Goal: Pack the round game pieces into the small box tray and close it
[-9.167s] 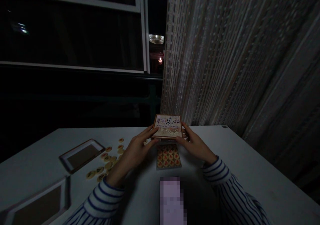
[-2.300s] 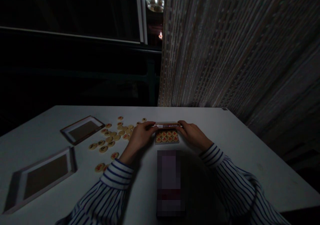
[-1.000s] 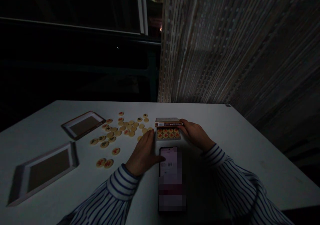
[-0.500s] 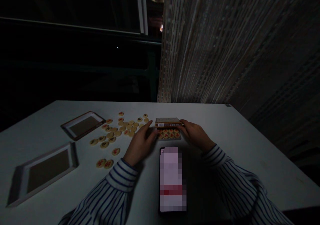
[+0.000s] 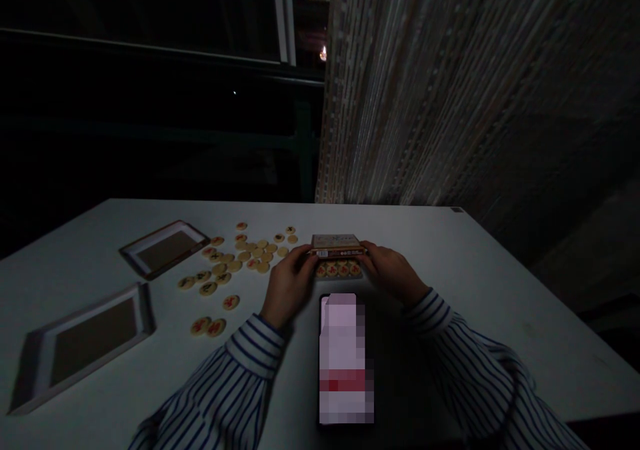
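At the far left of the white, flat-topped desk point(image 5: 150, 377), a pale grey, rectangular, shallow tray point(image 5: 95, 337) lies open side up, its brown bottom showing; just behind it and slightly to the right, a brown-edged, rectangular, shallow tray point(image 5: 167, 251) lies likewise. Neither is covered. Next, a loose scatter of round, pale-yellow discs point(image 5: 235, 266), some marked in red, some in black, others with no mark visible; two red-marked ones touch or nearly touch at the near side. None of this scatter is boxed, so that portion counts as undone. Centre: the left hand point(image 5: 286, 289) pinches the left edge of a cream-topped, rectangular lid with brown printed sides point(image 5: 335, 241); material looks like card, not confirmed. Below the lid's front edge, a shallow grey container point(image 5: 340, 277) shows one row of red-marked discs, set side by side. Judged: filling is done for the visible row, covering only partly done, since this row lies exposed; whether the lid touches the container cannot be told. Nearer the wearer, a black-edged, rectangular phone with a pale, blurred screen point(image 5: 343, 357) lies apart from the work. The right hand point(image 5: 395, 271) grips the lid's right edge, fingers drawn in close.
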Available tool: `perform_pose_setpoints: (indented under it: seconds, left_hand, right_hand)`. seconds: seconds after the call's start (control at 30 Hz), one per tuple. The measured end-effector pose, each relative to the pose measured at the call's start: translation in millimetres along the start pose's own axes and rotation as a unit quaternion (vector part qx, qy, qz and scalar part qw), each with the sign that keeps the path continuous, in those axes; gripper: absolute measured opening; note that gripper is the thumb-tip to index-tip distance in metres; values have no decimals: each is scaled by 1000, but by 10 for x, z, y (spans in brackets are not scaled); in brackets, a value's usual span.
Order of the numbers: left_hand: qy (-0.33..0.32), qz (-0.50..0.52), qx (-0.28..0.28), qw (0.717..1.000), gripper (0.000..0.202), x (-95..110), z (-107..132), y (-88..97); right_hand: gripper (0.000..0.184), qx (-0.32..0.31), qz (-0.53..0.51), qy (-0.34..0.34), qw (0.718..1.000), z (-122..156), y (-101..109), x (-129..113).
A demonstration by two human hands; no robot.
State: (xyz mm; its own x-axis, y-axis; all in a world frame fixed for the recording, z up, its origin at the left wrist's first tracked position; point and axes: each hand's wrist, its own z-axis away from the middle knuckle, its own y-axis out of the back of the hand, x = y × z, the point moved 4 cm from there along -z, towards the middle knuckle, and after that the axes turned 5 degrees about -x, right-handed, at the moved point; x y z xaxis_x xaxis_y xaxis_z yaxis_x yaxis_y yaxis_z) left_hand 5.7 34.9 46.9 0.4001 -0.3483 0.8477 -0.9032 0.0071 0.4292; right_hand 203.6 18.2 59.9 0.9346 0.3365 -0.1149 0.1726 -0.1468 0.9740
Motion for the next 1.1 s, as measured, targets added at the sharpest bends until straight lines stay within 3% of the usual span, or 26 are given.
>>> perform_pose_setpoints:
  seconds: [0.33, 1.1]
  left_hand:
    - [12, 8, 11, 1000, 30, -74, 20, -22]
    - [36, -18, -7, 999, 32, -148, 94, -42]
  right_hand:
    - [38, -21, -2, -10, 1000, 39, -70, 5]
    - [38, -2, 10, 13, 1000, 167, -214, -19]
